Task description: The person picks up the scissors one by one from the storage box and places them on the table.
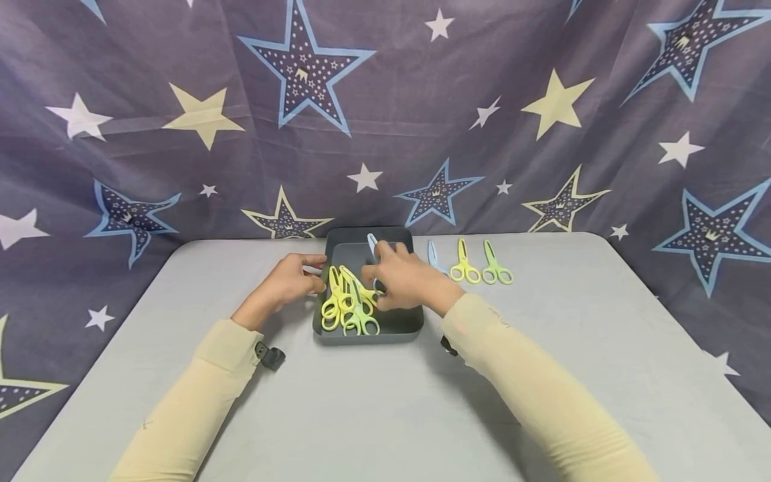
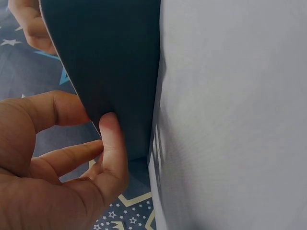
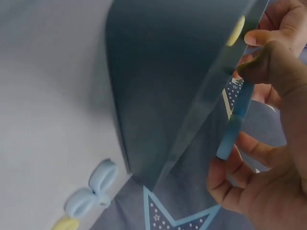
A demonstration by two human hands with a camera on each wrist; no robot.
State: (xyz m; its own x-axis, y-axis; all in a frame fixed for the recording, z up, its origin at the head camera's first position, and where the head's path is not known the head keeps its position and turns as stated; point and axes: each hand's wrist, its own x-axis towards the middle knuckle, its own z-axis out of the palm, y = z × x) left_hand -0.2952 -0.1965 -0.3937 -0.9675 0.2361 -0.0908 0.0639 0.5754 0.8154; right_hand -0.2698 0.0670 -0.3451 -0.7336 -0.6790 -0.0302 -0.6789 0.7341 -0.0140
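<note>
A dark grey tray (image 1: pixel 369 339) stands at the middle of the table. My left hand (image 1: pixel 289 278) is at its left side; in the left wrist view, thumb and fingers pinch the tray's wall (image 2: pixel 105 57). Over the tray's right half, my right hand (image 1: pixel 406 278) holds a pair of blue scissors (image 1: pixel 372 242), whose tip points toward the back. In the right wrist view, fingertips grip the blue scissors (image 3: pixel 232 127) above the rim. Several yellow scissors (image 1: pixel 333 288) and a green pair (image 1: pixel 361 321) lie heaped in the tray's left half.
Right of the tray, blue scissors (image 1: pixel 432 253), yellow scissors (image 1: pixel 462 253) and green scissors (image 1: pixel 490 254) lie in a row, tips toward the back. My right forearm partly covers the blue pair. A star-patterned cloth (image 1: pixel 385 100) hangs behind the table (image 1: pixel 361 415).
</note>
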